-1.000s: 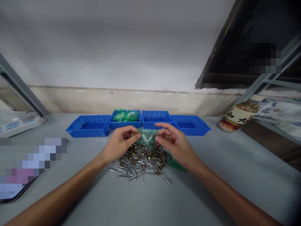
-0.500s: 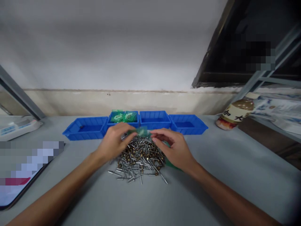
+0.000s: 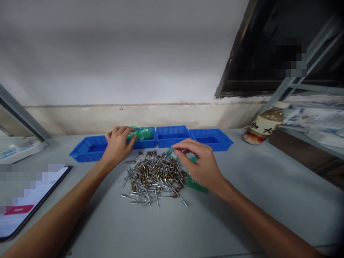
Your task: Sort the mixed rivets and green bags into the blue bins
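A heap of blind rivets (image 3: 157,175), silvery shanks mixed with brassy pieces, lies loose on the grey table before me. My right hand (image 3: 202,165) is at the heap's right side, thumb and forefinger pinched on a small clear-green plastic bag (image 3: 171,153). More green plastic (image 3: 197,186) lies flat under that hand, partly hidden. My left hand (image 3: 118,143) reaches over the left edge of a blue bin (image 3: 145,144), fingers apart and curved beside the green packets (image 3: 145,133) in it. Whether its fingertips touch a packet I cannot tell.
Other blue bins stand in the row: a left bin (image 3: 87,148) with a small dark piece inside, a middle bin (image 3: 173,135) and a right bin (image 3: 211,139). A phone (image 3: 40,200) lies at the left, a power strip (image 3: 24,148) behind it. A drink bottle (image 3: 262,125) stands at the right.
My left hand has left the small green bag and moved left and away from me to the bin of green packets. My right hand stays near the heap with the bag.
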Demonstrator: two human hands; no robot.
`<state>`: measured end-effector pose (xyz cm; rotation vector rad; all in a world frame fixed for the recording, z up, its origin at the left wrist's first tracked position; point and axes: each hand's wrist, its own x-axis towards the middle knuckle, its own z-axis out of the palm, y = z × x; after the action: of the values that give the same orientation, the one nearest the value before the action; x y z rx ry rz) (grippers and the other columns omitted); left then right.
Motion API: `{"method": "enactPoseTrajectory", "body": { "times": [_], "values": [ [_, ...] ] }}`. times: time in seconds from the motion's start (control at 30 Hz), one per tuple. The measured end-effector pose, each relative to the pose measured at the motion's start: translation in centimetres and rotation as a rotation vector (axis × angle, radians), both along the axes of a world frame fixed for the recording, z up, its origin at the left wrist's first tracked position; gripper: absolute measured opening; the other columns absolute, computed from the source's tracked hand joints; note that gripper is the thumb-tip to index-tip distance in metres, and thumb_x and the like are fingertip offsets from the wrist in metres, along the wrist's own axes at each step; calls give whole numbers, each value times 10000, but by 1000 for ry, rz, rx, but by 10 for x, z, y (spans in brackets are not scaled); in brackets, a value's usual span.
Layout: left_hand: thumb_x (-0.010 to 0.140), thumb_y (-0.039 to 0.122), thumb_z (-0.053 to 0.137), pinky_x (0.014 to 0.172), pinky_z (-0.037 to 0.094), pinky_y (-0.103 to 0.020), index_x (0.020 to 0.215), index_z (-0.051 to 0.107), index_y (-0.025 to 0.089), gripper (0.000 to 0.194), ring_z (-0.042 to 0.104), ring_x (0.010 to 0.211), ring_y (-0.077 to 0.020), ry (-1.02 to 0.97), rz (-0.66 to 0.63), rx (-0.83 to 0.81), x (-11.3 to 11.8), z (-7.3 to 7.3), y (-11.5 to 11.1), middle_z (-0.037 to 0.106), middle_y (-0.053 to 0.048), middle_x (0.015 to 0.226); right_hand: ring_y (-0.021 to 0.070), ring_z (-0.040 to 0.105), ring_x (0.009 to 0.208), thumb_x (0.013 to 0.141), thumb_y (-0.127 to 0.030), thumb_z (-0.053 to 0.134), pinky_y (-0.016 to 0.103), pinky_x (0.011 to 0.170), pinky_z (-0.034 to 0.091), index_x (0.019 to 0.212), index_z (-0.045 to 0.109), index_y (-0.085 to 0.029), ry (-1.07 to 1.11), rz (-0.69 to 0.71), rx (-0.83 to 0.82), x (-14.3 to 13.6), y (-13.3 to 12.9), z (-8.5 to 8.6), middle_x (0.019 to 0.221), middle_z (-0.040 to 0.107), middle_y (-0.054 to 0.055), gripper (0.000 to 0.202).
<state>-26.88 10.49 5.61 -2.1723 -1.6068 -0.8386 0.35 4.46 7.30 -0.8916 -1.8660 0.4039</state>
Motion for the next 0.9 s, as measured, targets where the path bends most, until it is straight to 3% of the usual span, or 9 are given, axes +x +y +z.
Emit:
{"method": "enactPoseTrajectory", "body": {
  "times": [0.1,0.23,0.4,0.63,0.73,0.9],
  "values": [
    [918,254,493,866,397,-452,1037,649,198,204,566,1018,-300,-30,-18,48,-2,1,2,686,-97,1041,164,633,783,888,-194,559,316,671,509,931,698,-240,-17,-47,75,9,4,5,894,694,27,153],
    [926,222,458,827,449,-361,1012,663,182,225,631,906,-238,-121,-109,-25,-7,0,10,706,-90,983,172,639,802,873,-183,588,324,705,511,925,701,-231,7,-153,138,24,14,12,893,696,27,133],
    [897,223,522,842,359,-493,1004,705,214,212,550,1022,-340,11,-36,-62,-2,2,7,708,-105,1020,179,641,798,867,-195,599,319,694,517,919,706,-230,17,-205,121,31,19,11,898,690,33,124],
    [928,276,514,853,318,-522,1061,695,264,225,488,1082,-341,121,-30,-128,10,1,-1,653,-98,1127,198,655,819,863,-195,582,362,757,515,907,718,-254,-141,-186,154,28,19,10,894,712,26,155],
    [933,320,513,866,322,-540,1131,662,271,253,453,1126,-356,166,-34,-144,10,-2,-3,599,-112,1207,209,659,827,847,-180,591,381,781,506,911,721,-247,-296,-140,95,29,24,4,897,724,26,159],
    [934,312,495,899,325,-561,1327,492,249,399,424,1168,-364,197,22,-64,14,2,-14,485,-151,1338,255,628,1010,847,-187,601,464,907,472,1071,687,-262,-474,-64,-7,26,33,-19,1074,708,50,251]
  ]
}}
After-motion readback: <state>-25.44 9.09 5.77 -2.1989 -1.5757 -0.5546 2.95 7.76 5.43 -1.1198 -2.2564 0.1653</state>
